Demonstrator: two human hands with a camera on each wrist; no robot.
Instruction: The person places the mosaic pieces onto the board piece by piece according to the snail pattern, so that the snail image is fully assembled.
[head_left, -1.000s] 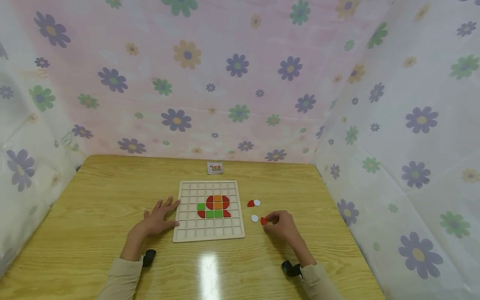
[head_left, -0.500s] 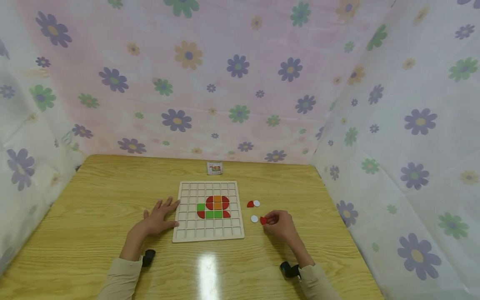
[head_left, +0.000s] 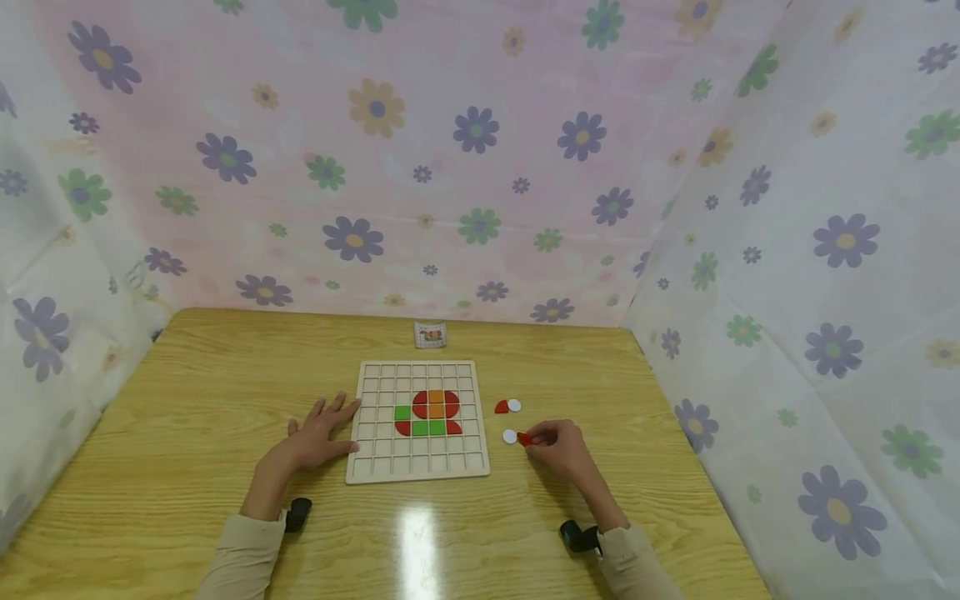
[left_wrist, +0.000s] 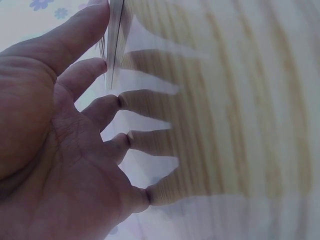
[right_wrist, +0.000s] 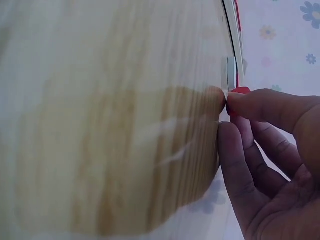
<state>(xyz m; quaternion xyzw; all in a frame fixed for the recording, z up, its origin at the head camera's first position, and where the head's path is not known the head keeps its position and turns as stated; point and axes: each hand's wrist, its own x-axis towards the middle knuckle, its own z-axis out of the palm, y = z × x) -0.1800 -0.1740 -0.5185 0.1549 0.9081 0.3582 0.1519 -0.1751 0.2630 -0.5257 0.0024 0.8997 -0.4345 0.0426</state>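
Observation:
Beside the right edge of the wooden grid board, my right hand pinches a small red quarter-round tile between thumb and fingers. In the right wrist view, the red tile shows at the thumb tip, mostly covered by it. A white disc lies right next to the held tile. My left hand has its fingers spread, with the thumb and fingertips touching the board's left edge. Red, orange and green tiles sit in the middle cells of the board.
Farther back on the right, another red quarter-round tile touches a second white disc. A small picture card lies behind the board on the wooden table. Flower-patterned sheets surround the table at the back and sides.
The red tile between my right fingers has turned and tilted slightly and come closer to the white disc. My left hand and the board have stayed put.

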